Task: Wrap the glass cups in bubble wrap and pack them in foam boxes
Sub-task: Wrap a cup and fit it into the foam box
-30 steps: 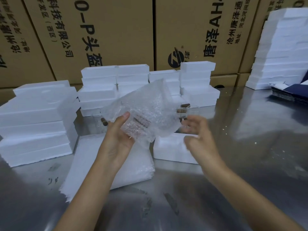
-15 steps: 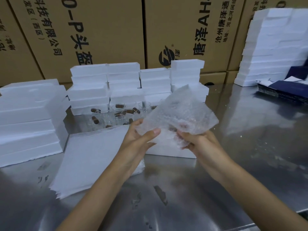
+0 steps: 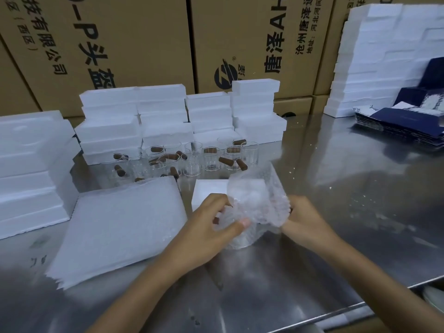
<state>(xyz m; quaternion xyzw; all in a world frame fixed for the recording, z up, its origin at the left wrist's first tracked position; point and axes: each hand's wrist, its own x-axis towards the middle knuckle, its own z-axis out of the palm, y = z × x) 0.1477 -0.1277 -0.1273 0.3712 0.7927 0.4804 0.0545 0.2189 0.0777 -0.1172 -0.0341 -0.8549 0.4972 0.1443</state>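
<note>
A sheet of bubble wrap (image 3: 254,207) is being gathered round a glass cup (image 3: 237,240) just above the steel table (image 3: 264,296), in front of the open foam box (image 3: 210,194). The left hand (image 3: 211,224) is being curled on the near left side of the bundle, its thumb pressed across the wrap, fingers clamped on it. The right hand (image 3: 301,221) is being held against the right side of the bundle; its fingertips are hidden behind the plastic, so whether they are pinching cannot be told with certainty (a grip on the wrap is likely). The cup is being glimpsed only faintly through the plastic, low in the bundle and nearer the left hand; its axis cannot be made out clearly. A loose flap is being left standing upward toward the foam box, so the coming fold is judged to run from that far side down over the cup toward the left thumb.

Left of the foam box, a stack of wrap sheets (image 3: 120,231) is lying flat. Behind the foam box, bare cups with brown handles (image 3: 187,159) are waiting, and behind those, stacked foam boxes (image 3: 182,114).
</note>
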